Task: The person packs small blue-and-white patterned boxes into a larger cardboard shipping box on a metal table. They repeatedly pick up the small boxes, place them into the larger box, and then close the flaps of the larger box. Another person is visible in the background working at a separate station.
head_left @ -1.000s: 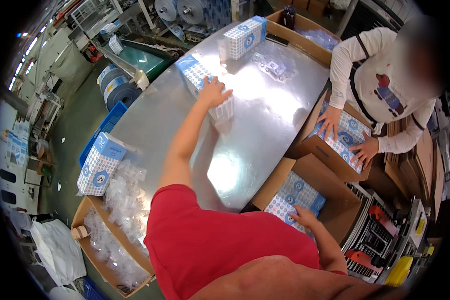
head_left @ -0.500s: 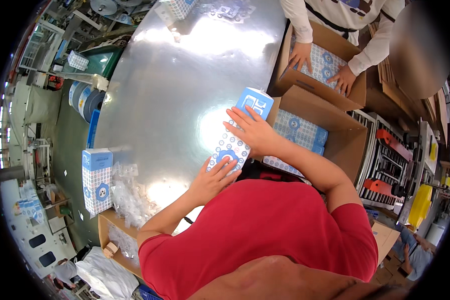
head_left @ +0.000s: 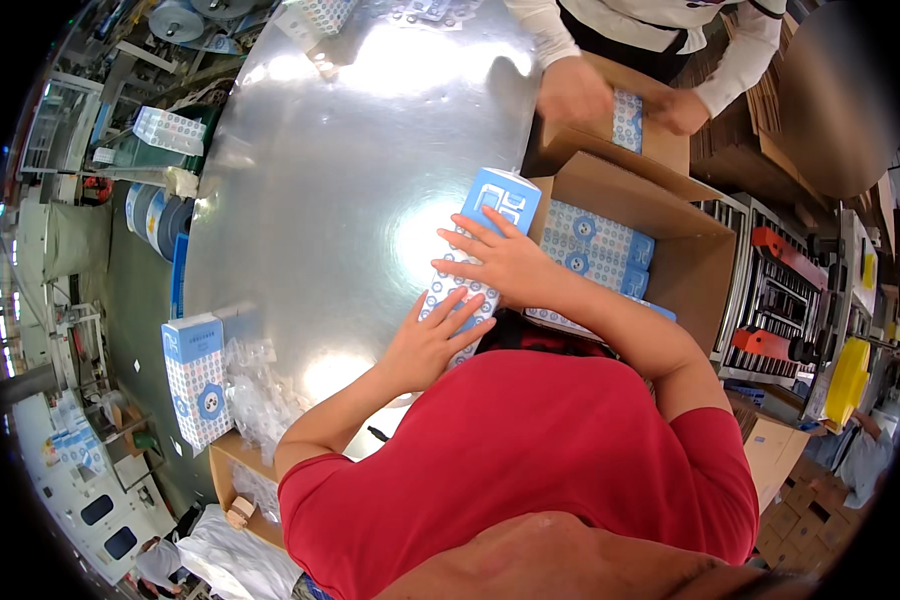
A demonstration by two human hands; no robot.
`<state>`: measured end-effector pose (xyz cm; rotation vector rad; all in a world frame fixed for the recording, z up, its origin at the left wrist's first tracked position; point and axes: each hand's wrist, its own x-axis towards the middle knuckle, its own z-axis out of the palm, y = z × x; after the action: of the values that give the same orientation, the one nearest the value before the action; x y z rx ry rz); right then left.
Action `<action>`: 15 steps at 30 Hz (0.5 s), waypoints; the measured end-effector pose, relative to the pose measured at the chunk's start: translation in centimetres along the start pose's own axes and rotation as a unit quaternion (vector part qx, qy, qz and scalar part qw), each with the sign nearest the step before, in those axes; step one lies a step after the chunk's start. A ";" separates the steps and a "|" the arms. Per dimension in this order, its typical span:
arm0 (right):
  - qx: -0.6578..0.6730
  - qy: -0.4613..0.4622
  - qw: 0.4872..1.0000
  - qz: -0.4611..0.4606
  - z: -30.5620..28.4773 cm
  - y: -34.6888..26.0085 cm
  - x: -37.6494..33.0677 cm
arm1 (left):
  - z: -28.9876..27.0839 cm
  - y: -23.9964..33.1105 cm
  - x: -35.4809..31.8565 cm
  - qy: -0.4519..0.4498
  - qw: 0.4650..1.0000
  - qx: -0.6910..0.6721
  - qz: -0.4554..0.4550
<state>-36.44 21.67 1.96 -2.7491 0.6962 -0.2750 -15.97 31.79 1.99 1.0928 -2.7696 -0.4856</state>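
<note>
A shiny metal table point(head_left: 320, 190) spreads ahead of both hands, with an open carton point(head_left: 695, 285) just right of them. Under the palms, a blue-and-white box point(head_left: 497, 194) points its long axis away and slightly rightward. The right hand point(head_left: 511, 265), nearer the carton, and the left hand point(head_left: 423, 342), nearer the body, rest on it, fingers spread.

Oblong wht/blu patterned box point(head_left: 450, 283), diag. on metal tabletop point(head_left: 310, 220) nr edge, solid-blu end farthest.
</note>
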 end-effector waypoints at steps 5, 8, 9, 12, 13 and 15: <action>0.016 0.024 1.000 0.005 0.7 0.2 -0.1 | -0.7 -2.1 1.3 0.018 0.998 -0.035 0.040; 0.042 0.014 0.999 0.011 0.3 0.2 -0.1 | 0.8 -7.9 0.9 0.156 0.978 0.055 0.125; 0.050 0.014 0.999 0.013 0.2 0.2 -0.1 | -0.1 -10.5 1.5 0.204 0.966 0.115 0.110; 0.053 0.009 0.998 0.023 0.2 0.0 -0.1 | -5.0 -20.1 5.4 0.260 0.921 0.284 -0.064; 0.051 0.007 0.998 0.027 0.2 0.0 -0.1 | -7.4 -22.4 6.7 0.259 0.907 0.294 -0.152; 0.048 0.002 0.998 0.028 0.3 -0.1 0.0 | -9.5 -30.1 7.5 0.316 0.833 0.330 -0.311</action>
<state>-36.31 21.87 1.69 -2.6347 0.7394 -0.2948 0.05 3.61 0.64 1.8663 -1.9422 0.7466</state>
